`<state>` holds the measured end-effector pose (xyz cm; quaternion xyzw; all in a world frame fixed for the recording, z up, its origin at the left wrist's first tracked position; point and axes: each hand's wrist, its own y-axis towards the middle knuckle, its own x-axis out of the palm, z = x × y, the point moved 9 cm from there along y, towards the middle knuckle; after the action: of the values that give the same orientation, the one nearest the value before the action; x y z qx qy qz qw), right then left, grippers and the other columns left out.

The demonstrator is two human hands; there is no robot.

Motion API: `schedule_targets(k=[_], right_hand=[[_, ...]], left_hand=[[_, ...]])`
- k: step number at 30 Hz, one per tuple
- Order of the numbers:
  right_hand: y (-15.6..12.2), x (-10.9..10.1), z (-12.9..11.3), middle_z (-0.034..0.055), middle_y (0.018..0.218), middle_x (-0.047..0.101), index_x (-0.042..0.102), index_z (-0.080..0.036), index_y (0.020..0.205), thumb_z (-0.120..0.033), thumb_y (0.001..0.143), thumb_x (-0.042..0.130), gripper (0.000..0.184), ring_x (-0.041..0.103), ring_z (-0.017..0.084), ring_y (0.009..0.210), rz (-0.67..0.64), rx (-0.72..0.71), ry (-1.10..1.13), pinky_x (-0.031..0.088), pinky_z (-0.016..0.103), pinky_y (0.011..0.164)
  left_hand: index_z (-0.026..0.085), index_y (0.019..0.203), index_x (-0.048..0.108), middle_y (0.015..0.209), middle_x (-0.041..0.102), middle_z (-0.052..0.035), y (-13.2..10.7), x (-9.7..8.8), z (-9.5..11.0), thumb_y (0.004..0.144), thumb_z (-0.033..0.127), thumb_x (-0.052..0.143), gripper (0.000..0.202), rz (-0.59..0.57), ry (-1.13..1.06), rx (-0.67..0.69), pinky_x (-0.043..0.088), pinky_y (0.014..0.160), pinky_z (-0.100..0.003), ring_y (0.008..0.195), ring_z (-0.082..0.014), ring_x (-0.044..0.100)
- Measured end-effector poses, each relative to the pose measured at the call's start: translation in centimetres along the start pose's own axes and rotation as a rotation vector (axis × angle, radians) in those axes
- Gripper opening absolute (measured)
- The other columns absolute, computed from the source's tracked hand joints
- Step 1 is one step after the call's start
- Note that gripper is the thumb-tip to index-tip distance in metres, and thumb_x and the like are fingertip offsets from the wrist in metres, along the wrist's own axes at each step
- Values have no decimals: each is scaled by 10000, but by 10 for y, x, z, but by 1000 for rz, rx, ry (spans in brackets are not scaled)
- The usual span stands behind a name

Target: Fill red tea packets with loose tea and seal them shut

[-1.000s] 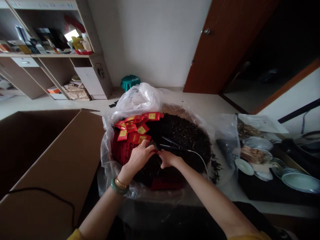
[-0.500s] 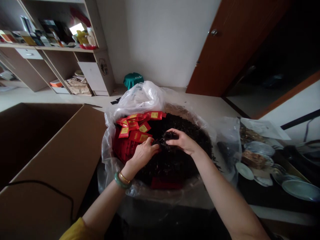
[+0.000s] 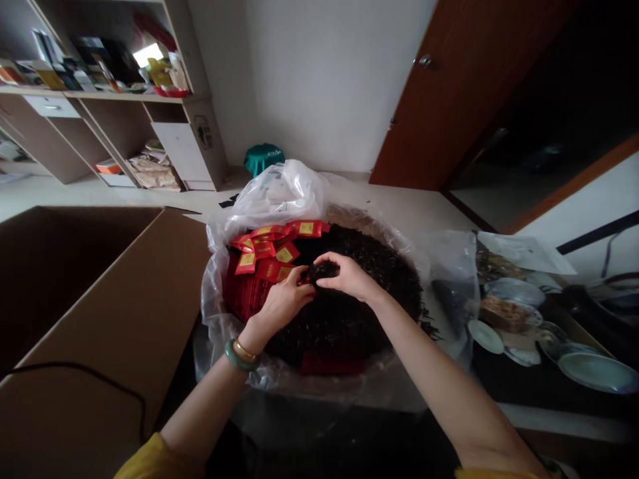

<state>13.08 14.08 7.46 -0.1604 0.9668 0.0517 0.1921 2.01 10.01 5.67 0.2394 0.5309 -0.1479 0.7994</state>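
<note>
A large clear plastic bag (image 3: 279,193) holds a heap of dark loose tea leaves (image 3: 379,279) and a pile of red packets with yellow labels (image 3: 264,256). My right hand (image 3: 344,276) hovers over the heap with its fingers pinched on a clump of tea leaves (image 3: 322,271). My left hand (image 3: 284,299), with a green bangle and a gold bracelet at the wrist, is closed on a small red packet at the edge of the pile. Both hands meet at the clump. How the packet is held stays partly hidden.
A big open cardboard box (image 3: 100,293) stands at the left, with a black cable (image 3: 90,372) across its flap. Plates and bowls (image 3: 514,313) crowd the right side. Shelves (image 3: 100,100), a green stool (image 3: 263,158) and a brown door (image 3: 449,86) stand behind.
A second ago both hands worked low at a black tool with a white cord on the heap. The right hand has since risen with a pinch of leaves and drawn toward the left hand.
</note>
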Motion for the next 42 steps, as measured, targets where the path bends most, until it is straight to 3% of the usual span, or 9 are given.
schedule_targets(k=[7,10,15,23,26,30,34,38,42], right_hand=[[-2,4,-3,26,918,656,618,-177,986,-121,679,625,313,621,149,864,-5,-39,-188,483,292,817],[-5,16,-13,34,940,705,678,-196,917,-95,743,575,226,644,172,900,-98,-67,-419,471,305,869],[-4,27,-24,81,1094,691,709,-203,1003,-111,806,538,276,629,234,1015,-136,-39,-750,449,324,921],[1,16,-6,58,1068,690,635,-180,1034,-22,786,408,371,657,160,882,-164,135,-206,523,257,711],[-5,24,-13,54,985,703,603,-174,1020,-54,802,450,292,646,157,886,-260,64,-307,494,257,748],[-16,45,-16,101,983,690,606,-159,988,-152,777,572,214,638,218,879,-432,-39,-691,457,280,736],[-9,44,-18,114,1027,677,629,-156,970,-155,823,551,166,633,225,927,-308,-102,-833,427,271,750],[-3,34,-17,75,942,709,677,-183,902,-224,887,513,169,647,206,863,-199,-59,-802,416,269,726],[-3,21,-28,58,953,717,693,-190,933,-242,914,479,221,644,189,869,-112,-78,-720,413,264,743]], left_hand=[[240,929,685,1372,418,-70,-1,1,-10,856,315,579,149,89,-75,-3,548,870,-375,1076,-227,599],[237,933,686,1388,410,-68,-2,0,-9,856,314,579,153,107,-70,-7,551,868,-373,1083,-228,597],[234,915,686,1405,396,-64,0,1,-5,864,304,567,147,126,-67,0,540,891,-389,1103,-225,582],[246,920,700,1412,381,-56,-1,-2,-7,860,272,570,146,113,-142,50,510,947,-390,1160,-231,548],[234,938,691,1402,390,-68,-1,-5,-8,871,263,552,157,130,-191,81,493,970,-393,1195,-232,519],[201,961,659,1387,396,-106,0,-3,-10,896,211,483,187,135,-307,102,483,976,-398,1153,-217,543],[193,1082,565,1316,467,-130,-1,8,-17,887,192,471,216,148,-508,55,480,968,-374,1188,-206,524],[180,1306,375,1159,593,-111,-1,30,-34,672,240,740,734,155,-609,-132,512,879,-389,1039,-233,604],[121,1022,594,809,656,-28,4,55,-49,666,285,730,415,76,-686,-316,511,712,-330,739,-195,622]])
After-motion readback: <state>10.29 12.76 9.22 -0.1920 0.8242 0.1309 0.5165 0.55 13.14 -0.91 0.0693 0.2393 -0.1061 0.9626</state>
